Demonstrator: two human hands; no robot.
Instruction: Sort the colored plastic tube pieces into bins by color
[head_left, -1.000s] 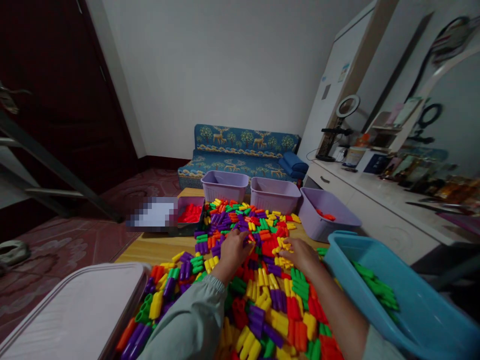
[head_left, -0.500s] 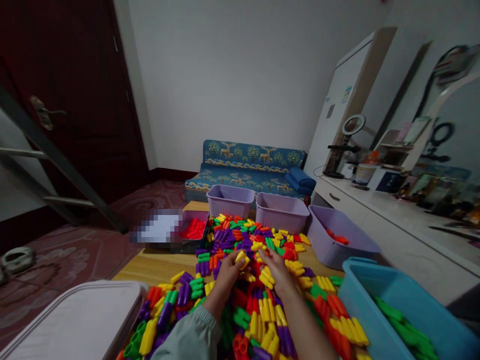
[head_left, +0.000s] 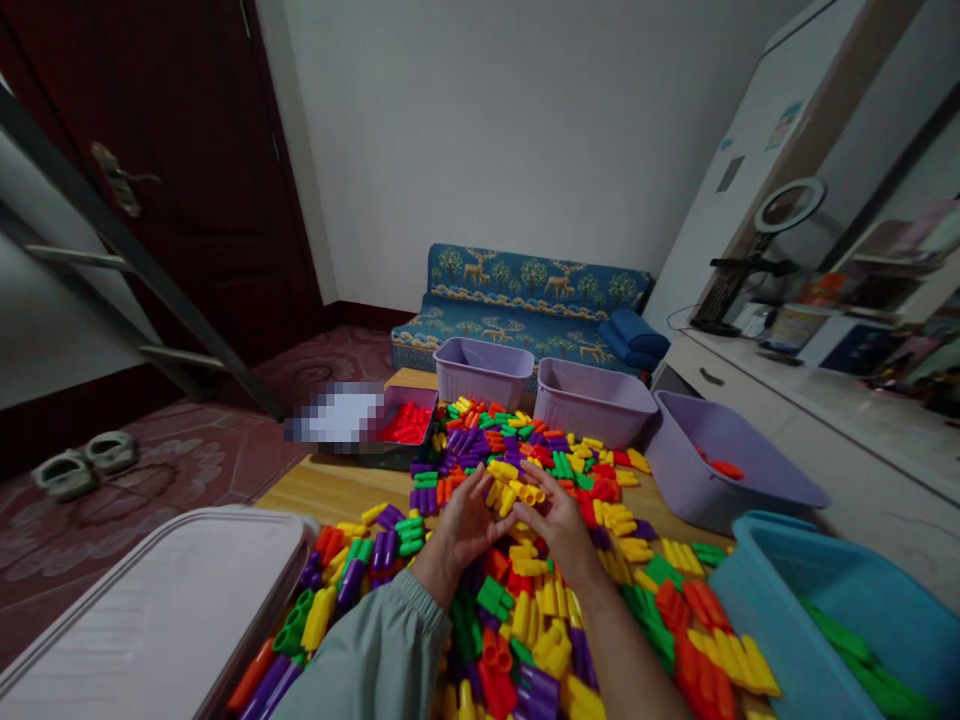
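Note:
My left hand (head_left: 466,522) and my right hand (head_left: 556,518) are cupped together over the middle of the table. Between them they hold a small bunch of yellow plastic building blocks (head_left: 513,486), bullet-shaped tubes joined side by side. My fingers curl round the bunch from both sides, and some fingertips are hidden by it. Below and around the hands spreads a thick heap of the same kind of blocks in purple (head_left: 538,690), green (head_left: 495,598), red and yellow.
Lilac bins (head_left: 484,372) line the table's far side; the one at right (head_left: 720,470) has some red blocks. A blue bin (head_left: 847,570) with green blocks stands at front right. A black tray (head_left: 433,420) of red blocks is at far left, a pale lid (head_left: 157,610) at near left.
My hands have drawn together, and more yellow blocks are gathered between them. The camera view has shifted, so the bins appear lower in the room and further right.

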